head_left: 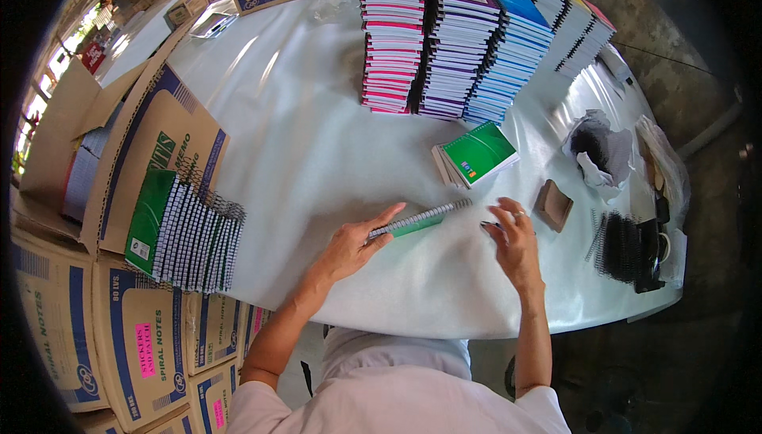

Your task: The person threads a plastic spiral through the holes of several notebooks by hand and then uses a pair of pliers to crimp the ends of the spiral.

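Observation:
My left hand (351, 246) grips a green spiral notebook (419, 227), thumb and fingers closed over its left end. The notebook stands on its edge on the white table, its wire coil upward and running out past the right end. Just right of that end, my right hand (516, 246) is raised with curled fingers. A thin dark tool pokes out between them; its kind is mostly hidden. Beyond the notebook lies a short pile of green-covered notebook blocks (479, 154). To the left, several green spiral notebooks (198, 231) stand in a row with loose coil ends sticking out.
Tall stacks of pink notebooks (394, 45), purple notebooks (463, 49) and blue notebooks (509, 53) stand at the back. Rightward are a brown block (553, 205), a paper-wrapped holder (601, 152) and black coils (617, 245). Cardboard boxes (143, 339) are piled at the left.

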Available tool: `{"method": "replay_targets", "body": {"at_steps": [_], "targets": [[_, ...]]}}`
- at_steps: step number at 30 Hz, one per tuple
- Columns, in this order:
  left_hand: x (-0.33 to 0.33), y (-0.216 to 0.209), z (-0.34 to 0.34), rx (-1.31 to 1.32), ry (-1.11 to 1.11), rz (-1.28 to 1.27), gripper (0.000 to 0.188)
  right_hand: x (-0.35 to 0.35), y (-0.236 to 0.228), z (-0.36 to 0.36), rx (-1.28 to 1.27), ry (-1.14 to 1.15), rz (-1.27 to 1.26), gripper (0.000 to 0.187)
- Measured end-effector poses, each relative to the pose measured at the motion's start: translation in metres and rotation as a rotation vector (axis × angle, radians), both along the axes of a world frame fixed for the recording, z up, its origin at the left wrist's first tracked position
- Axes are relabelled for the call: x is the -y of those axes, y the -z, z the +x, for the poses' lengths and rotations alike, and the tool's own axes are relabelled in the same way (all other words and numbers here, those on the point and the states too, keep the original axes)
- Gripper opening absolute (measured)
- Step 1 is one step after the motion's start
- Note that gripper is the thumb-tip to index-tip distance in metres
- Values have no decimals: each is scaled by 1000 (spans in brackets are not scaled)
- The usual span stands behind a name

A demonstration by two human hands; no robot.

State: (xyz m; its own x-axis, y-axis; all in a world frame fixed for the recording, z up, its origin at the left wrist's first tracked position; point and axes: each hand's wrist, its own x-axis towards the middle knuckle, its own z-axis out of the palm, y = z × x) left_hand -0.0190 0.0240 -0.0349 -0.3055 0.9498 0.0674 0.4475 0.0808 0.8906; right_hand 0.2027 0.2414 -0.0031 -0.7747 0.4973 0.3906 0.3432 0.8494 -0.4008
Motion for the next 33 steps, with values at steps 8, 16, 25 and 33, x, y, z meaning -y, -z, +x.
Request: {"method": "replay_targets", "body": {"at_steps": [8, 16, 25, 33], "targets": [[4, 31, -6, 66, -3, 158, 52, 71, -31, -78, -115, -485, 142, 25], [25, 42, -18, 161, 3, -89, 44, 72, -9, -114, -82, -645, -29, 22], [26, 26, -24, 160, 74, -206, 46, 66, -14, -114, -27, -740, 107, 30], [-2, -8, 13, 42, -180, 98, 56, 43, -11, -43, -167, -156, 42, 30]]}}
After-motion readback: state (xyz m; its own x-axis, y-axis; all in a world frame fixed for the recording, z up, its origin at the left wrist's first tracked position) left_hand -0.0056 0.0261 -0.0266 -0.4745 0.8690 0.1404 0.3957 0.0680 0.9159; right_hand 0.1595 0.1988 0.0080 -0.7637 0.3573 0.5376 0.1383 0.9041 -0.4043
